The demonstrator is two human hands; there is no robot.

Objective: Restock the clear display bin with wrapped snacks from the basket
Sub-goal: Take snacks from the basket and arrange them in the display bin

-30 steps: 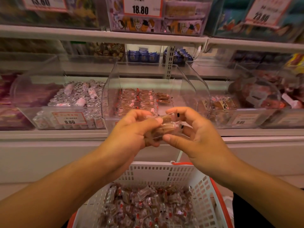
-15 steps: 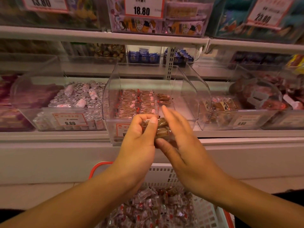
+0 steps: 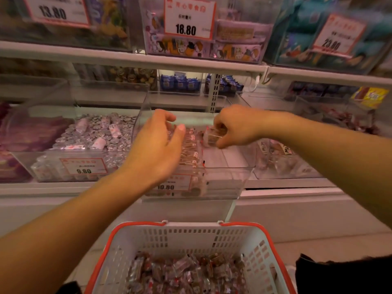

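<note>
The clear display bin (image 3: 224,183) stands on the middle shelf with a 10.80 price tag on its front wall. Rows of brown wrapped snacks (image 3: 189,153) lie inside on its left half. My right hand (image 3: 235,127) reaches into the bin and grips a small bundle of wrapped snacks (image 3: 211,137), just above the bare right part of its floor. My left hand (image 3: 159,143) hovers over the bin's left side with loosely spread fingers and holds nothing. The white basket (image 3: 184,234) with a red rim sits low in front, filled with several wrapped snacks (image 3: 184,272).
A neighbouring bin of silver-wrapped sweets (image 3: 95,134) with a 9.80 tag stands to the left. Another clear bin (image 3: 282,162) of snacks stands to the right. An upper shelf (image 3: 135,60) with price-tagged bins overhangs the row.
Both hands rose from in front of the bin and parted. The right hand carried the snack bundle into the bin; the left hand let go of it and now hovers open.
</note>
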